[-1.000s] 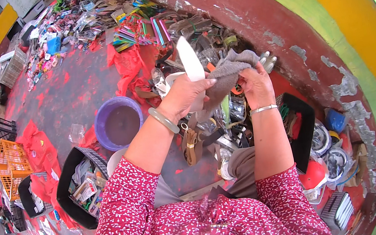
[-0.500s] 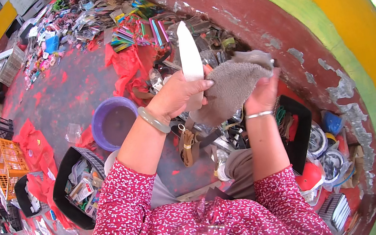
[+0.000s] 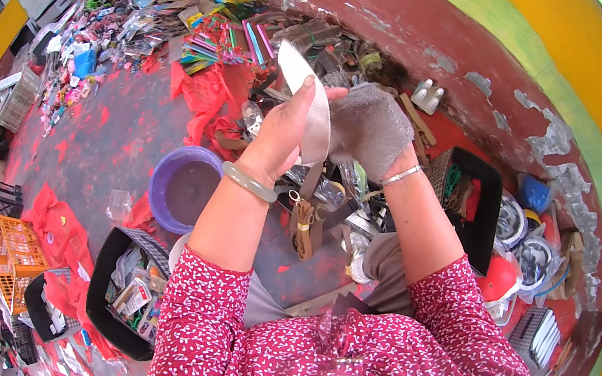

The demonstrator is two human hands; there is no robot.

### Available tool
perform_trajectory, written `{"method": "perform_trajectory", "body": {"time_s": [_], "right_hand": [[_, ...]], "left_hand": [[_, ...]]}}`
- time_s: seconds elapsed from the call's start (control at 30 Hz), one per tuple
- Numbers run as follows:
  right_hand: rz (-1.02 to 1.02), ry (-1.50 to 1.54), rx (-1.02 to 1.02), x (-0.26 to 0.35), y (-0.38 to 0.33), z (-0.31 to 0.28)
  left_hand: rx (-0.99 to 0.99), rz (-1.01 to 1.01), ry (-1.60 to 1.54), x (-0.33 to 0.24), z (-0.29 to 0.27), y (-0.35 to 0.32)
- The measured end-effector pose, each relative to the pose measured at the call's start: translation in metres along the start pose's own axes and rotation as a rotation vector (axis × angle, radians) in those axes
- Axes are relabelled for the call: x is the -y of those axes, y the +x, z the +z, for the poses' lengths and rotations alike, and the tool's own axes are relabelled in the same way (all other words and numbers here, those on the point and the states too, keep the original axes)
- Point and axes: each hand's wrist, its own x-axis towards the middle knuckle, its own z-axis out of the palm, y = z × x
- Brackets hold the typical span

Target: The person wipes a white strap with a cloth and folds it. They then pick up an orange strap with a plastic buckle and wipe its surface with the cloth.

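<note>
In front of me my left hand [image 3: 284, 131] is closed round a long white strap [image 3: 317, 118], with the thumb lying along it. The strap has a pointed upper end and bends near the palm. Beside it, a grey-brown fuzzy cloth [image 3: 370, 126] covers my right hand [image 3: 397, 165], hiding the fingers; only the part by the wrist shows. The cloth lies against or just next to the fingertips of my left hand. Below both hands a coiled brown belt [image 3: 306, 230] sits among dark straps and clear plastic packaging.
A purple bucket [image 3: 179, 187] of murky water stands to the left, by a black bin [image 3: 110, 297] of small packages. Another black bin [image 3: 486, 210] is at the right. Heaped goods [image 3: 133, 25] line the peeling wall [image 3: 446, 62]. Orange crates [image 3: 17, 260] stand far left.
The cloth has gone from hanging spread between the hands to wrapped over my right hand. My left hand has turned, and the white strap now bends beside the thumb.
</note>
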Motion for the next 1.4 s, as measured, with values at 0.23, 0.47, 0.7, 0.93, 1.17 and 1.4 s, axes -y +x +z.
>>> {"method": "perform_trajectory", "body": {"time_s": [0.23, 0.47, 0.7, 0.93, 1.17, 1.4], "right_hand": [[0.013, 0.093, -0.071, -0.029, -0.017, 0.015], [0.196, 0.039, -0.187, -0.024, -0.023, 0.015], [0.259, 0.040, -0.248, -0.027, -0.019, 0.029], [0.250, 0.052, -0.153, -0.025, -0.019, 0.052], [0.314, 0.009, -0.046, -0.034, -0.017, 0.042], [0.456, -0.157, 0.037, -0.045, -0.030, 0.030]], "left_hand": [[-0.201, 0.509, 1.441, 0.034, -0.003, 0.010], [0.005, 0.117, 0.367, 0.032, -0.008, 0.018], [-0.091, 0.005, -0.145, 0.023, 0.005, 0.013], [-0.163, 0.167, -0.110, 0.008, 0.006, 0.003], [-0.226, 0.208, -0.185, 0.001, -0.016, 0.018], [-0.252, 0.296, -0.332, -0.008, -0.051, 0.027]]}}
